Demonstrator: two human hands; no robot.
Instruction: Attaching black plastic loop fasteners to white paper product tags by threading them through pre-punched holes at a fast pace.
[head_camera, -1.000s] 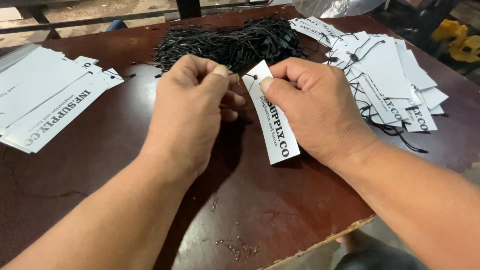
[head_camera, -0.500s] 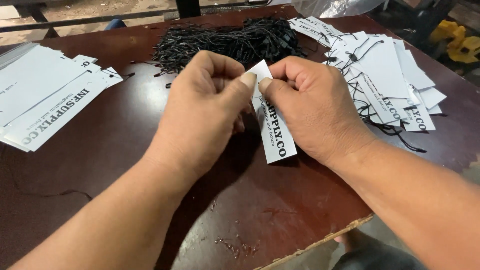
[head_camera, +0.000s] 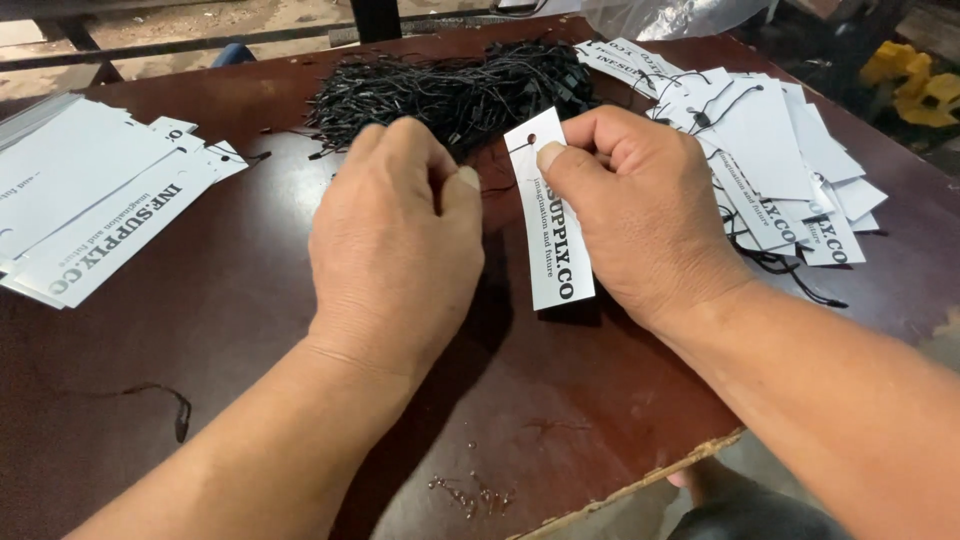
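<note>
My right hand (head_camera: 640, 210) pinches a narrow white paper tag (head_camera: 552, 225) near its punched top hole, thumb on the front; the tag hangs down over the dark red-brown table (head_camera: 250, 300). My left hand (head_camera: 395, 250) is just left of the tag, fingers curled with thumb and forefinger together; a thin black string (head_camera: 492, 188) runs from its fingertips toward the tag. I cannot tell whether it grips that string. Behind both hands lies a heap of black strings (head_camera: 450, 90).
A stack of white tags without strings (head_camera: 90, 200) lies at the left. A spread pile of tags with strings attached (head_camera: 770, 160) lies at the right. A loose black string (head_camera: 165, 400) and small bits (head_camera: 475, 492) lie near the chipped front edge.
My left hand has drawn back to the left, away from the tag's hole. The tag now shows in full and my right hand holds it more upright.
</note>
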